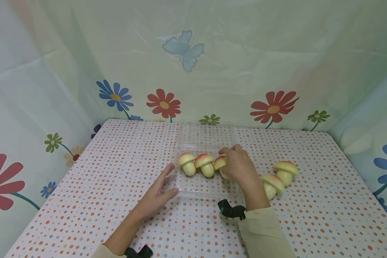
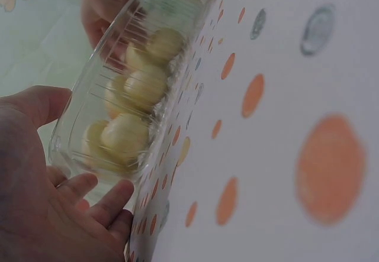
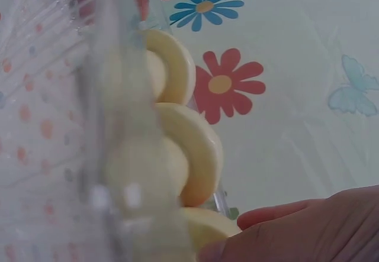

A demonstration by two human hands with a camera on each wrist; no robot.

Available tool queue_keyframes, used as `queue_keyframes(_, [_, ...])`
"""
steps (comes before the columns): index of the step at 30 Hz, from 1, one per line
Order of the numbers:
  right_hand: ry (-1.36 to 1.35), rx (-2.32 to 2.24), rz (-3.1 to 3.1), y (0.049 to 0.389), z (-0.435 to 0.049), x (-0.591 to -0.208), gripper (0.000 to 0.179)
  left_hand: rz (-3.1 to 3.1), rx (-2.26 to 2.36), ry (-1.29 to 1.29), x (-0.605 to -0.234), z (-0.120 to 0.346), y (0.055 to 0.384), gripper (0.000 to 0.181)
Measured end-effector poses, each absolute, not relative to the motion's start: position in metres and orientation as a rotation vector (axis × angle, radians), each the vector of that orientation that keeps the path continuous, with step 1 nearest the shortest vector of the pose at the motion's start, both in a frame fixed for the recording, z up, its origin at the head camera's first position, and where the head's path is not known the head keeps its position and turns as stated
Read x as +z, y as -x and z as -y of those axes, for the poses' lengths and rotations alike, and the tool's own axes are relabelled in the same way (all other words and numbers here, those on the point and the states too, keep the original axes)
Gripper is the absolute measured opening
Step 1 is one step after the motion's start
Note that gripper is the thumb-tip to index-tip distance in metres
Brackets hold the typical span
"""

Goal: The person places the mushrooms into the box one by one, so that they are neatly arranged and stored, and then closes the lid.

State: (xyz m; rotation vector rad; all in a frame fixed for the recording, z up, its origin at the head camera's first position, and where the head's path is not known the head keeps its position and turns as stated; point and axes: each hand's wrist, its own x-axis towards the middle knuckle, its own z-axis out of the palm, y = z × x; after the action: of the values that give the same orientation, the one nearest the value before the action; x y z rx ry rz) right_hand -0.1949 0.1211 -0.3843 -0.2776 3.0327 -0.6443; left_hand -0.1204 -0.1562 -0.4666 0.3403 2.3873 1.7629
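A clear plastic clamshell box (image 1: 193,192) lies with its lid (image 1: 206,134) folded back. Inside its base, a row holds a left toy mushroom (image 1: 187,163), a middle one (image 1: 205,165) and a right one (image 1: 220,162), with yellowish stems and reddish caps. My right hand (image 1: 240,165) grips the right mushroom from above and partly hides it. At the box's left front corner is my left hand (image 1: 156,196), thumb and fingers spread around the wall. In the left wrist view, the thumb is at the rim and the loosely extended fingers (image 2: 112,203) lie by the end.
Two more toy mushrooms, a nearer one (image 1: 272,185) and a farther one (image 1: 286,172), lie right of the box, beside my right forearm. A dotted cloth (image 1: 100,200) covers the table. Flowered curtains (image 1: 225,71) stand behind and at both sides. Black wrist mounts (image 1: 231,209) sit at the sleeves.
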Motion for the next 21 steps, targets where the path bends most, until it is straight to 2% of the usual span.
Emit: queue_keyframes(21, [0.31, -0.757, -2.935, 0.191, -0.132, -0.369, 0.058, -2.408, 1.755, -0.358, -0.467, 0.157, 0.12, 0.083])
